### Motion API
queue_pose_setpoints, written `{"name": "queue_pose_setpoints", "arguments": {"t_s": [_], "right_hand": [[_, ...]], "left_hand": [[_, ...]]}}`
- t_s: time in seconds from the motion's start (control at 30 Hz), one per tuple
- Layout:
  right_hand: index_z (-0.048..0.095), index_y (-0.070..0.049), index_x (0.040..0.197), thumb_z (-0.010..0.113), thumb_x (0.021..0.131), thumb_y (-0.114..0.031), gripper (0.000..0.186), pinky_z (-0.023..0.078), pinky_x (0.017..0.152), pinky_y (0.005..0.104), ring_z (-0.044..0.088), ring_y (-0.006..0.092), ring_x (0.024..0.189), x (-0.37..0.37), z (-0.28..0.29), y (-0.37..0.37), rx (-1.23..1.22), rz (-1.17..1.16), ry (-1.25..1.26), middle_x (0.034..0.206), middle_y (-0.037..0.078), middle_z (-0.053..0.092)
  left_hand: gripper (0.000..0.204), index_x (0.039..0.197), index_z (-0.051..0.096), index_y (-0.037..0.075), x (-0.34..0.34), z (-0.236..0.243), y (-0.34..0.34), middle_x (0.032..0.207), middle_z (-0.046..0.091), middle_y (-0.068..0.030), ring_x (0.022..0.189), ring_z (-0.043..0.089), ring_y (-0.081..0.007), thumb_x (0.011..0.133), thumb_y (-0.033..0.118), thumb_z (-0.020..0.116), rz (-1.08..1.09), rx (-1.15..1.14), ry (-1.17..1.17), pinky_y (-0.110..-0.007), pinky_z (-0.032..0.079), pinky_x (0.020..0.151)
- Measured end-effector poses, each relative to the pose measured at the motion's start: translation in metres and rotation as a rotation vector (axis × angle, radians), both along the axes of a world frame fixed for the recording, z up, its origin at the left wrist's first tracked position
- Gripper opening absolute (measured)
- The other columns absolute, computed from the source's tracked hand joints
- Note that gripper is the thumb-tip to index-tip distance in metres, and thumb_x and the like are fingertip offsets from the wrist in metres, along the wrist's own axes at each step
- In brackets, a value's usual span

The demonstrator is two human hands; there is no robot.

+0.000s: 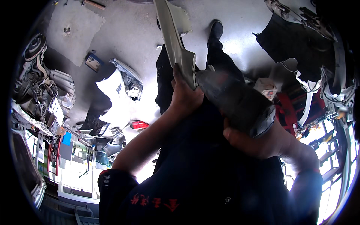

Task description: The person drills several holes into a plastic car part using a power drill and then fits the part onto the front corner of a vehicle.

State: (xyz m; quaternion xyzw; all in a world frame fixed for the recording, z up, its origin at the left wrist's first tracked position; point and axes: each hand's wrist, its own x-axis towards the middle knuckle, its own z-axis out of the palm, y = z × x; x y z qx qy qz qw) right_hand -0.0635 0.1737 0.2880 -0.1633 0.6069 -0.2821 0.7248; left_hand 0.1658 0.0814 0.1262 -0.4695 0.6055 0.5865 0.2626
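Note:
Gripped in my left hand (184,90) is a long, pale beige-grey shaped panel (176,45), which runs up to the top edge of the view. My right hand (253,138) is closed round the near end of a bulky dark object (236,101), apparently a tool, blurred in this frame. Its far end lies against or very close to the panel's lower end, beside my left fingers; I cannot tell whether they touch. My dark-clad legs and a shoe show beneath both things.
Piled car parts (45,86) crowd the left. White body pieces (112,90), a blue box (93,62) and a red part (139,124) lie on the grey floor (240,30). At right are a dark panel (285,45), red metalwork (288,108) and more parts.

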Motion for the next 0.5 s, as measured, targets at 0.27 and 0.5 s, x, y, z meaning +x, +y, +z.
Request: {"name": "queue_pose_setpoints", "arguments": {"t_s": [0.27,0.5], "right_hand": [[0.066,-0.006,0.095,0.075,0.083,-0.008,0.015,0.052,0.066,0.0318,0.066,0.0169,0.073,-0.01,-0.005,-0.019,-0.137,-0.077,-0.023,0.082,0.004,0.067],[0.064,-0.002,0.102,0.079,0.08,-0.008,0.028,0.052,0.069,0.0329,0.066,0.0159,0.076,-0.013,0.003,-0.025,-0.106,-0.113,0.011,0.083,0.005,0.067]], "left_hand": [[0.129,0.157,-0.012,0.0,-0.007,0.003,-0.007,0.131,0.046,-0.0277,0.123,0.053,-0.0378,0.078,0.028,0.086,0.009,0.027,-0.004,-0.05,0.043,0.112],[0.139,0.156,-0.014,0.003,-0.001,0.001,0.005,0.12,0.059,-0.0141,0.114,0.061,-0.0215,0.072,0.028,0.094,0.005,-0.11,0.056,-0.047,0.043,0.112]]}}
